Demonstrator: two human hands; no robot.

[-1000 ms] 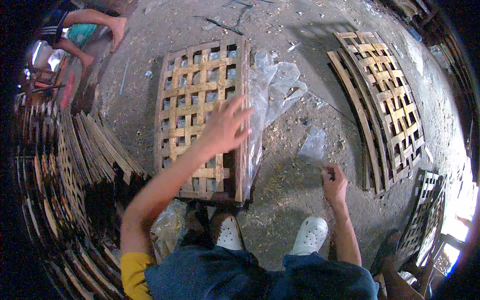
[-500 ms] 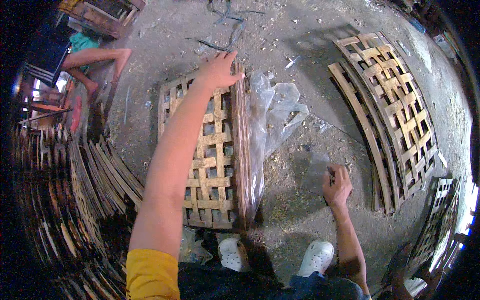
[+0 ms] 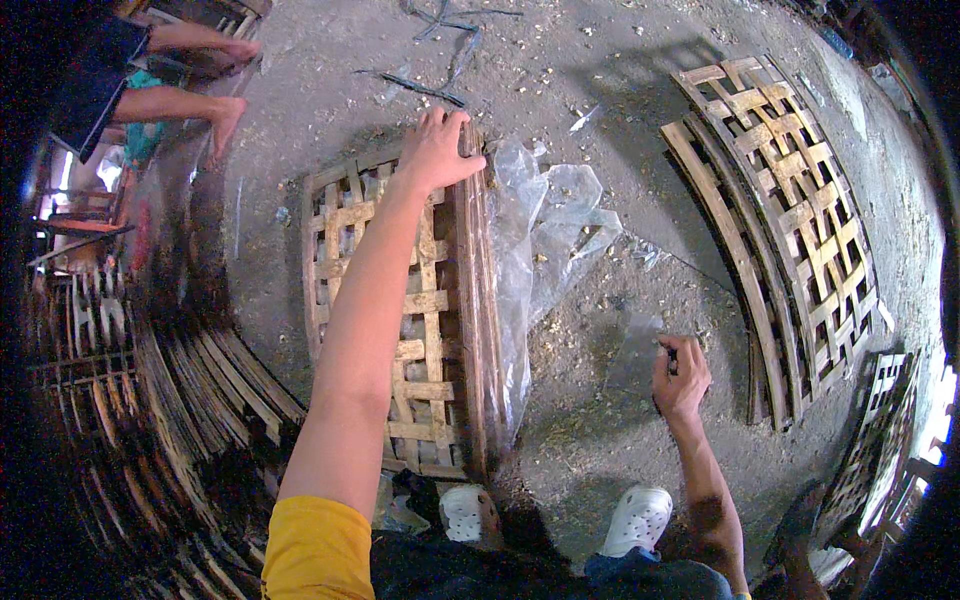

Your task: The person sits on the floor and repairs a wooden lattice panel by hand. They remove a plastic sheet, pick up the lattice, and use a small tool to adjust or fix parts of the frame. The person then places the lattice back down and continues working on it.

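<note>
My left hand (image 3: 438,152) is on the upper end of a woven wooden lattice panel (image 3: 427,312) lying in front of me, fingers spread and bent over its edge, thumb apart at the right-side slats. My left forearm hides part of the lattice. Crumpled clear plastic sheeting (image 3: 561,231) lies along the panel's right side. My right hand (image 3: 681,372) is low to the right, fingers curled over something small that I cannot make out, near a loose plastic piece (image 3: 628,355).
Curved lattice panels (image 3: 773,200) lie stacked at right, more panels (image 3: 872,440) below them. Wooden strips and frames (image 3: 195,375) fill the left. Another person's bare legs (image 3: 175,105) are at upper left. Dark tangled strips (image 3: 455,50) lie on the debris-strewn floor (image 3: 585,460).
My left hand has moved forward from mid-panel to its upper end. The panel appears lower in view. My right hand has shifted slightly. The other person's legs have moved.
</note>
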